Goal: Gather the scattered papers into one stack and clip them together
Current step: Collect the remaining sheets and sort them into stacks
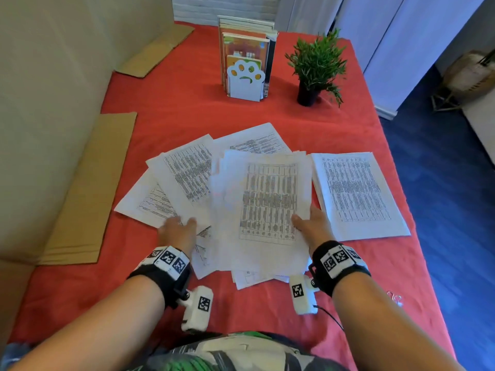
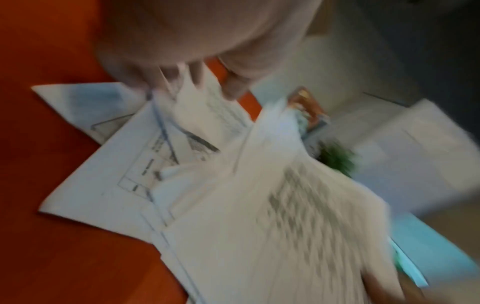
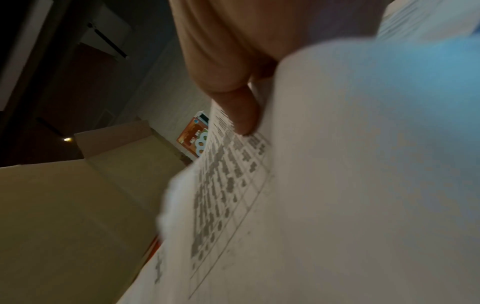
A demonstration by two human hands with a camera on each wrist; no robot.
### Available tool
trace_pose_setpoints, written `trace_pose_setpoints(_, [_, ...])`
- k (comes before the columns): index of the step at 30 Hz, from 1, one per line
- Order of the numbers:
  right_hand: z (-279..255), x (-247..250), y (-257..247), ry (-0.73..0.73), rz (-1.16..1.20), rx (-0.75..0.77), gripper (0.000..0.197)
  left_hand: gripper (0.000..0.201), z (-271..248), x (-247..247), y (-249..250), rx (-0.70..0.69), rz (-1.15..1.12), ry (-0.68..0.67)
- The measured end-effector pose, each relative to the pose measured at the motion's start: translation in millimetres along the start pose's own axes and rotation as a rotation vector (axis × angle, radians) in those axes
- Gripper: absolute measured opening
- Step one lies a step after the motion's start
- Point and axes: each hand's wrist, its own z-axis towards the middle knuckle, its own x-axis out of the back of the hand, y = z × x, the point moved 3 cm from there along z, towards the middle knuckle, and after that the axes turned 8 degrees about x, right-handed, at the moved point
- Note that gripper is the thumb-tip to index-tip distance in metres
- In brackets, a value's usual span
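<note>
Printed white papers lie scattered on a red tablecloth (image 1: 267,116). My right hand (image 1: 312,224) grips the right edge of a loose bundle of sheets (image 1: 267,199), thumb on top over the printed table; in the right wrist view the thumb (image 3: 233,107) presses on that bundle (image 3: 337,195). My left hand (image 1: 178,231) is at the near edge of the fanned sheets (image 1: 182,178). In the blurred left wrist view, a sheet (image 2: 194,96) rises between its fingers (image 2: 145,76) and thumb. A separate neat stack (image 1: 356,194) lies to the right. A small pale clip-like thing (image 1: 393,298) lies near my right forearm.
A white paw-shaped book holder (image 1: 246,81) with books and a potted plant (image 1: 316,65) stand at the far side. Flat cardboard pieces (image 1: 80,194) lie along the left edge by a beige wall. The table's right edge drops to a blue floor (image 1: 442,183).
</note>
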Motion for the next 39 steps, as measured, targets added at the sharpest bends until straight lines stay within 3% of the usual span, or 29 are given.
trace_pose_setpoints(1, [-0.5, 3.5, 3.4, 0.030, -0.030, -0.018, 0.056, 0.055, 4.0, 10.1, -5.2, 0.112, 0.073, 0.130])
trace_pose_setpoints(3, [-4.5, 7.6, 8.5, 0.083, -0.069, -0.030, 0.044, 0.081, 3.8, 24.0, -12.9, 0.302, 0.151, 0.202])
trace_pose_setpoints(5, [-10.8, 8.7, 12.8, 0.077, -0.063, -0.059, 0.038, 0.092, 7.6, 22.4, -15.1, 0.348, 0.169, 0.223])
trace_pose_setpoints(8, [-17.9, 7.3, 23.5, 0.017, -0.097, -0.093, 0.033, 0.103, 8.2, 15.0, -9.2, 0.279, 0.277, 0.270])
trace_pose_setpoints(12, [-19.9, 9.4, 29.6, -0.016, -0.079, -0.098, 0.034, 0.093, 10.9, 9.1, -1.2, 0.177, 0.359, 0.280])
trace_pose_setpoints(16, [-15.1, 21.2, 30.3, 0.018, -0.017, -0.076, 0.030, 0.066, 28.3, 14.7, 7.1, 0.114, 0.436, 0.155])
trace_pose_setpoints(22, [-7.3, 13.7, 21.1, -0.023, -0.002, -0.040, 0.018, 0.052, 21.2, 13.9, -8.1, 0.027, 0.643, 0.046])
trace_pose_setpoints(26, [3.3, -14.3, 19.4, -0.079, 0.046, -0.066, 0.023, 0.040, 10.7, 3.4, -11.2, -0.108, 0.567, -0.030])
trace_pose_setpoints(28, [12.8, -29.4, 21.6, -0.108, 0.080, -0.090, 0.043, 0.041, 9.2, -1.1, -6.4, -0.142, 0.367, -0.093])
trace_pose_setpoints(30, [15.3, -43.0, 15.9, -0.156, 0.082, -0.082, 0.041, 0.034, 2.6, -2.1, -1.1, -0.139, 0.119, -0.119])
trace_pose_setpoints(32, [11.8, -54.3, 4.3, -0.241, 0.020, -0.059, 0.028, 0.041, -1.2, 0.6, -1.7, -0.142, -0.037, -0.087])
trace_pose_setpoints(35, [4.3, -67.1, -14.6, -0.368, -0.055, 0.008, 0.015, 0.079, -1.9, 8.9, -14.8, -0.184, -0.007, -0.025])
trace_pose_setpoints(39, [18.3, -64.1, -29.4, -0.266, -0.171, 0.173, 0.020, 0.096, 6.8, 21.5, -31.9, -0.193, 0.045, -0.047])
